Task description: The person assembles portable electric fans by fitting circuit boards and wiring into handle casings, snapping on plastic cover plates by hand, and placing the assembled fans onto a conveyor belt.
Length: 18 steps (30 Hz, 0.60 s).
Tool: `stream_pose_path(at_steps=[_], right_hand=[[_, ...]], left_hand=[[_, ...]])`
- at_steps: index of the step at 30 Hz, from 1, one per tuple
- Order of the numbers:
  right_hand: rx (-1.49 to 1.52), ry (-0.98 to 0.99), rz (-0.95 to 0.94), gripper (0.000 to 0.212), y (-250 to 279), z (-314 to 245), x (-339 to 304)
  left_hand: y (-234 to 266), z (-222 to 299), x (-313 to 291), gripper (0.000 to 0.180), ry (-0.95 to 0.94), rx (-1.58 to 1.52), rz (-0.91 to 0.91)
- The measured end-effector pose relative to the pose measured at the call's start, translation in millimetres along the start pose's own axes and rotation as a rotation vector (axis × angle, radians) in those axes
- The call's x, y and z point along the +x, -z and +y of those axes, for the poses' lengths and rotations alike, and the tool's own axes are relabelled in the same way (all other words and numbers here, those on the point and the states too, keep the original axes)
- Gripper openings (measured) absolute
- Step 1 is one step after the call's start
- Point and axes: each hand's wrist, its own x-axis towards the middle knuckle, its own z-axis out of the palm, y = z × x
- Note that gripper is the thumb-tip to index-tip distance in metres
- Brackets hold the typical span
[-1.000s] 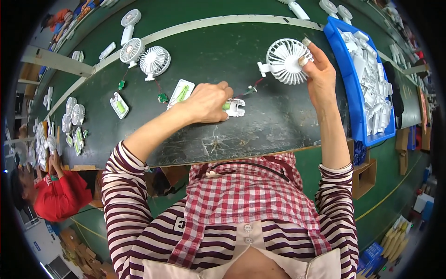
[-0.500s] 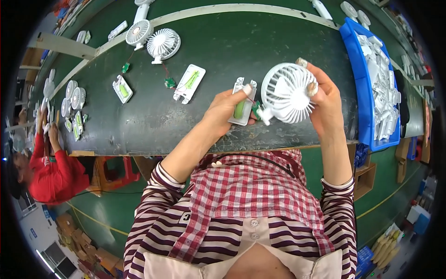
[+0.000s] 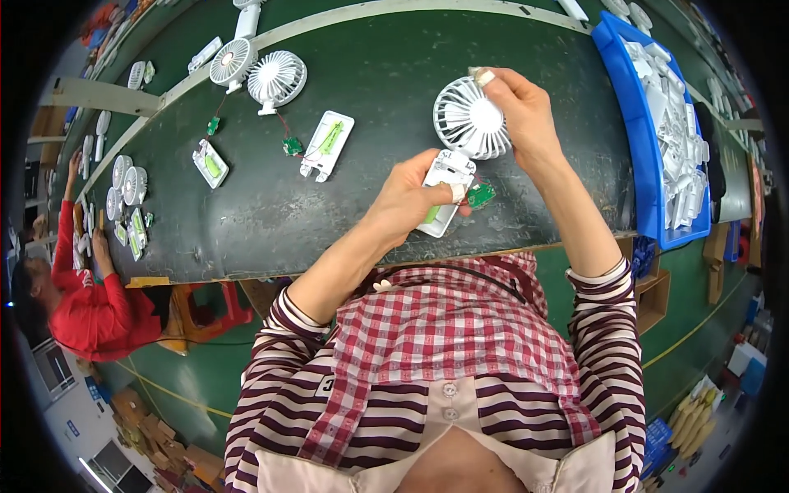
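My left hand point(image 3: 412, 195) grips a white handle shell point(image 3: 448, 174) with a green battery cell inside, its thumb pressed on the lower part. Beside that thumb a small green circuit board point(image 3: 480, 195) sticks out, with thin wires at its edge. The fingers of my right hand point(image 3: 518, 107) are closed on the rim of a white caged fan head point(image 3: 470, 119). The fan head's lower edge meets the top of the shell; whether the two are joined, I cannot tell.
Two wired fan sets lie to the left, with fan heads point(image 3: 277, 80) and battery shells point(image 3: 328, 145). A blue bin point(image 3: 649, 164) of white plastic parts stands at the right. At the far left a person in red point(image 3: 99, 308) works at the same bench point(image 3: 271, 238).
The fan head has moved up and left and turned, coming to the top of the shell. The shell has shifted slightly right and down, and the circuit board now shows beside it.
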Motion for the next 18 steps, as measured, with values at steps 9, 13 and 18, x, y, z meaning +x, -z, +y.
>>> stream_pose_path(at_steps=[9,13,18], right_hand=[[-0.049,0.080,-0.067,0.024,-2,12,5],[-0.030,0.049,-0.063,0.024,-3,14,9],[-0.100,0.090,-0.079,0.028,-6,14,8]], left_hand=[[-2,-5,8,0.019,-0.086,0.130,0.104],[-2,-9,12,0.020,-0.183,0.233,0.166],[7,-6,7,0.018,-0.148,0.130,0.183]])
